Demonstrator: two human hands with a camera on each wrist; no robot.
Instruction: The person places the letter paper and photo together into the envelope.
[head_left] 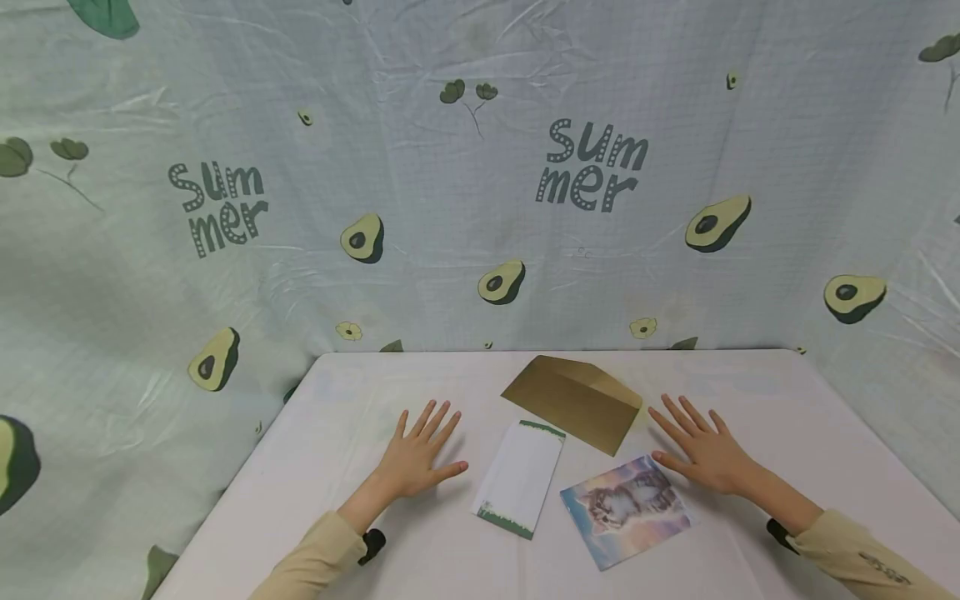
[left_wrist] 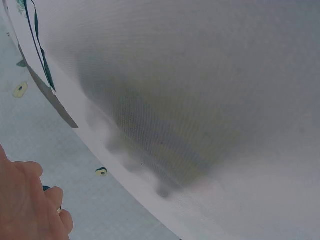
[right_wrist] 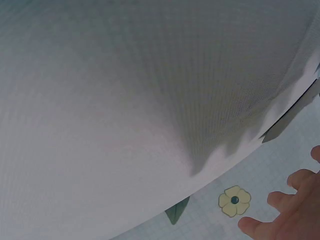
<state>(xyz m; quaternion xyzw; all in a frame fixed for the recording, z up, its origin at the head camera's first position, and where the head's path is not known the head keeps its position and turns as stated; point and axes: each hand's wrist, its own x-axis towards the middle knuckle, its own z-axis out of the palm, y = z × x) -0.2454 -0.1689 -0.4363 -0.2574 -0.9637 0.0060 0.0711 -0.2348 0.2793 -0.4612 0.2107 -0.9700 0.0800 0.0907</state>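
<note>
In the head view my left hand (head_left: 417, 457) is spread palm down over the white table, left of a notepad sheet (head_left: 521, 477) with green leafy borders. On the other side my right hand (head_left: 705, 452) is spread too, its fingers near the right end of a gold-brown envelope (head_left: 573, 398) and its thumb by a card with a kitten picture (head_left: 628, 510). Neither hand holds anything. The envelope's flap stands open toward the back. In the wrist views, parts of the left hand (left_wrist: 32, 200) and right hand (right_wrist: 292, 210) show above their shadows.
The white table (head_left: 360, 392) has rounded far corners. Behind and beside it hangs a pale cloth (head_left: 427, 167) printed with avocados and the word summer. A dark band (head_left: 372, 546) sits at the left wrist, another (head_left: 782, 536) at the right.
</note>
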